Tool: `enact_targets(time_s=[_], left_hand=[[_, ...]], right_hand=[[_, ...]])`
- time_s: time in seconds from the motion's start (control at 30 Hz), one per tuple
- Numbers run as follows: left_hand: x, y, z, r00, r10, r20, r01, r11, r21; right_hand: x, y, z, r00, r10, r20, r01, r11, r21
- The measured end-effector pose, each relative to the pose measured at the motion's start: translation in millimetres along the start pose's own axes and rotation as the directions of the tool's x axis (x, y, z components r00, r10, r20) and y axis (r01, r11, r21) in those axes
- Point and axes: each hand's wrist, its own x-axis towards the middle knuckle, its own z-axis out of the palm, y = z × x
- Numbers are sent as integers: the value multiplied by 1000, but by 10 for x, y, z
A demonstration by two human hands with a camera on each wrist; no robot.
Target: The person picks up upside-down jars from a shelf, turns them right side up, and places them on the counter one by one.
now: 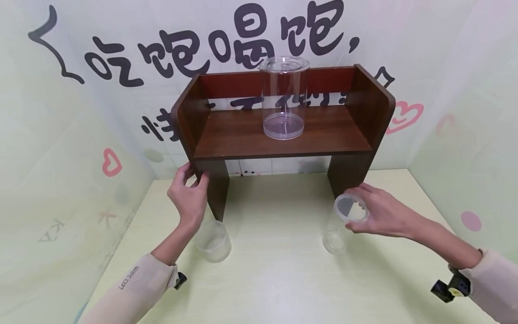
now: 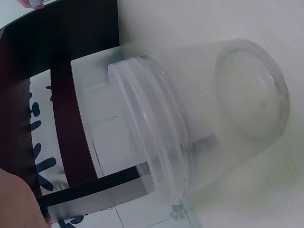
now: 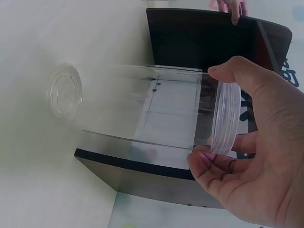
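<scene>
A dark brown wooden shelf [image 1: 243, 139] stands on the table, with a clear lidded jar [image 1: 284, 99] upright on its board. My left hand [image 1: 189, 195] grips the shelf's left side panel, thumb at the front edge. Below that hand, a short translucent jar [image 1: 213, 245] stands on the table; the left wrist view shows its ribbed lid [image 2: 152, 123]. My right hand [image 1: 382, 211] holds a tall, narrow clear jar [image 3: 142, 104] round its lid, fingers and thumb on opposite sides. This jar is upright beside the shelf's right leg; whether its base touches the table I cannot tell.
The pale table [image 1: 275, 279] extends in front of and beneath the shelf. A white fabric backdrop [image 1: 73, 117] with black lettering and pink hearts encloses the back and both sides. A small black device is strapped at each wrist.
</scene>
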Motion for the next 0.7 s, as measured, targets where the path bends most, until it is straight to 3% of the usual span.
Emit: enact_targets(time_s=[0.47, 0.7], left_hand=[[-9, 6, -7, 998, 39, -39, -38, 999, 24], [-4, -7, 7, 998, 32, -50, -31, 999, 34]], right_hand=[[-6, -56, -11, 1000, -16, 16, 16, 999, -39], [-11, -130, -85, 1000, -12, 23, 15, 993, -117]])
